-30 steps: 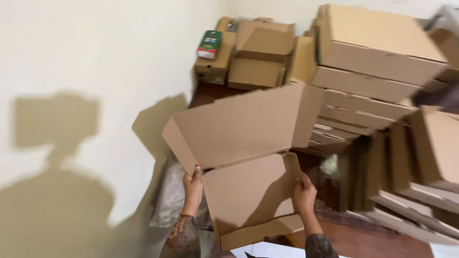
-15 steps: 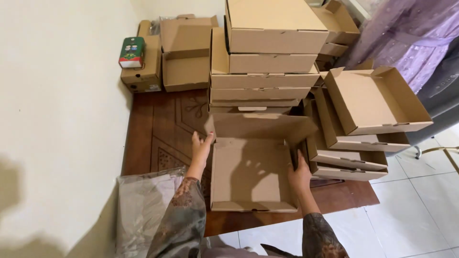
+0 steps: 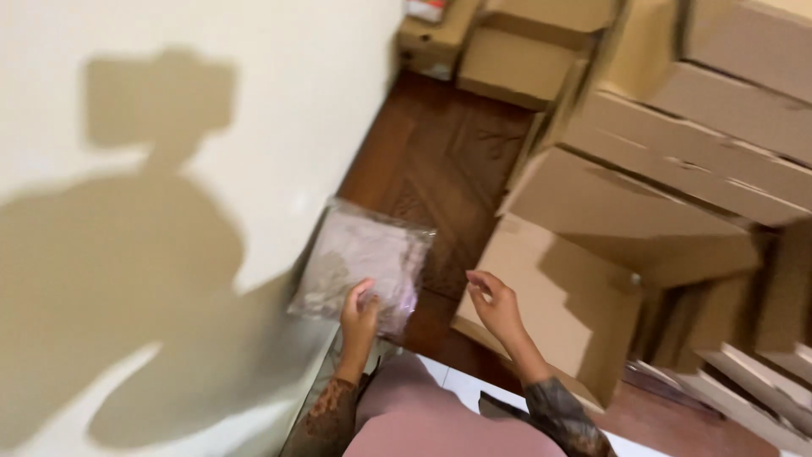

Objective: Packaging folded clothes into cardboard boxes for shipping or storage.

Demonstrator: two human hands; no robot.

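- The clear plastic packet with pale fabric inside leans by the cream wall, above the dark carved wooden surface;
- Your left hand grasps its lower edge;
- Your right hand hovers released, fingers spread, just beside the open cardboard box;
- Stacked cardboard boxes rise behind.

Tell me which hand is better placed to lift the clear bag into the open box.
Left, probably. The left hand already grips the bag's near edge by the wall. The right hand is open and holds nothing, hovering over the box edge, apart from the bag.
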